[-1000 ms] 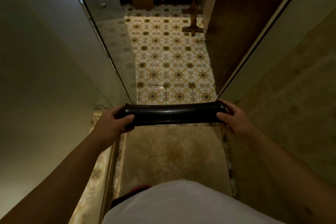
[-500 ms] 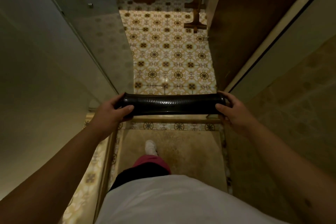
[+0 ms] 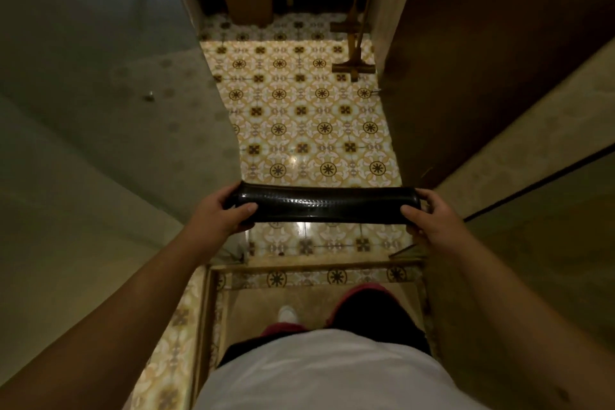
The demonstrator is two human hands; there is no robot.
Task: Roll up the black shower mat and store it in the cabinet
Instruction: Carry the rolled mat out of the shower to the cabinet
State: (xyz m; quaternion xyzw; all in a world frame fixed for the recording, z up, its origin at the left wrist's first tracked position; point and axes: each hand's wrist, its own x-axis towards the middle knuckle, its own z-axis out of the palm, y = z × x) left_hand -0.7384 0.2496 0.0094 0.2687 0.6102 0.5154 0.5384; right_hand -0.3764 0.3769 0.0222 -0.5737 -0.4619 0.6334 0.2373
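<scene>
Stepping forward since a moment ago, the person has carried the rolled black shower mat [image 3: 324, 206] out past the raised threshold [image 3: 316, 264], so patterned floor tiles [image 3: 299, 116] now lie beneath it. It is a tight, glossy tube with a fine dimpled texture. Its long axis runs level from side to side. The left hand [image 3: 223, 213] wraps one end in a closed grip, thumb on top; the right hand [image 3: 429, 215] clasps the other end likewise. A wooden-handled mop [image 3: 352, 66] stands ahead of the right grip.
</scene>
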